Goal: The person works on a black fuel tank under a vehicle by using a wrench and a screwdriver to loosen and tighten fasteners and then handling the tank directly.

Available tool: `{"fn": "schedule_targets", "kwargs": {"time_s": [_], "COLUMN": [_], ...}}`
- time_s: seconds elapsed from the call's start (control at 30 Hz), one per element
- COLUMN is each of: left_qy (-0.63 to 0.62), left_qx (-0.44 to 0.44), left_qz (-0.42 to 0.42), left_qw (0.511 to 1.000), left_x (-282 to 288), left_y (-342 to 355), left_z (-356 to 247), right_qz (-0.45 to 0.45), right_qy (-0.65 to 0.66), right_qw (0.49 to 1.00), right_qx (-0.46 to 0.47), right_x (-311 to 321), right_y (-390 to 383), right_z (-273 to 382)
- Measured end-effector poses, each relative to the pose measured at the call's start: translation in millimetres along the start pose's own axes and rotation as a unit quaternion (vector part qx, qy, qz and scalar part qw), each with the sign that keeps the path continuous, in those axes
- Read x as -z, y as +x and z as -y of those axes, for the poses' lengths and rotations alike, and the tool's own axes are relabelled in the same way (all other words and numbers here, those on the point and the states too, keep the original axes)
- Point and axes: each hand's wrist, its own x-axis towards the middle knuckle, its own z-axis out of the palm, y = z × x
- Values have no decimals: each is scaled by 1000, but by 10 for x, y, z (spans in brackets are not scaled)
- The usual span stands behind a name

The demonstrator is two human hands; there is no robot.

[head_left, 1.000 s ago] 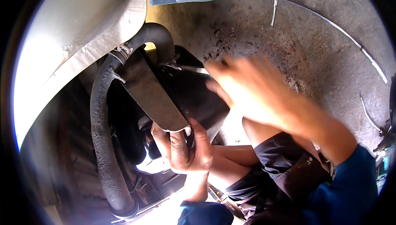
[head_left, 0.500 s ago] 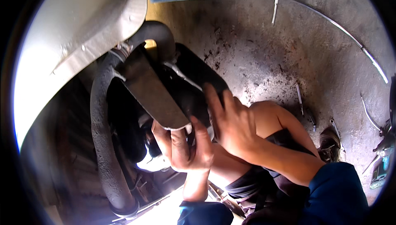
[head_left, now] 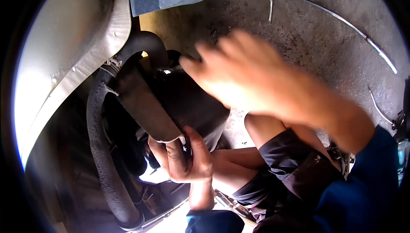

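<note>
- Nearest the viewer, the left hand (head_left: 181, 158) is seen clenched around the lower end of a flat dark metal plate (head_left: 143, 105), thumb on one side and fingers wrapped on the other; the plate is taken as the landmark.
- The plate is held slanting up and to the left, its upper end lying against the thick black rubber hose (head_left: 100, 147) that loops around it beneath the pale body panel (head_left: 55, 53).
- Just right of the plate, a black housing (head_left: 192, 100) is partly covered by the right hand (head_left: 243, 77), which is blurred; its fingers are spread and nothing is seen held in it.
- A slip is judged possible: the plate is gripped only at one end, so it could twist and pinch the fingers (head_left: 171, 164) against the housing.
- The hose could be chafed if the plate's edge is dragged along it.
- Below and right of the plate, bare knees are tucked close and could be struck if the plate dropped.
- Farther beyond the plate, on the stained concrete floor (head_left: 299, 32), one thin bent metal rod (head_left: 337, 17) is lying.
- Counted: two hands, one plate, one hose, one housing, one rod.
</note>
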Motion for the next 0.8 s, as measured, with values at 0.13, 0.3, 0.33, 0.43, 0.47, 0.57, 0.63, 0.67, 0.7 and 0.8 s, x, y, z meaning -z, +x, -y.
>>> {"fn": "schedule_targets", "kwargs": {"time_s": [0.13, 0.3, 0.33, 0.43, 0.47, 0.57, 0.63, 0.67, 0.7, 0.8], "left_qy": [-6, -7, 1, -1, -5, -15, -2, -6, -9, -4], "left_qx": [5, 12, 16, -5, -4, -6, -7, -3, 0, 9], "left_qz": [-23, -26, -26, -4, -12, -21, -12, -14, -15, -14], "left_qw": [1000, 1000, 1000, 1000, 1000, 1000, 1000, 1000, 1000, 1000], "left_x": [-18, -61, -64, 7, 27, -31, -24, -13, 3, 10], "left_y": [52, 14, 6, 0, -1, -5, 13, 11, 7, 8], "left_z": [-74, -22, -15, -35, -49, -7, -5, -1, 2, -8], "right_qz": [-68, -90, -49, 15, -59, 42, 111, -5, -102, -27], "right_qy": [175, 213, 228, 89, 51, -6, -45, 4, -23, 179], "right_qw": [942, 937, 945, 995, 997, 998, 991, 1000, 994, 955], "right_qx": [-279, -263, -228, -47, 28, 49, 67, 8, 17, -235], "right_x": [-491, -482, -398, -115, -4, 258, 339, 116, -1, -361], "right_y": [-286, -364, -358, -57, 55, 298, 405, 197, -1, -265], "right_z": [833, 716, 549, 2, -129, -200, -207, -142, -26, 543]}}
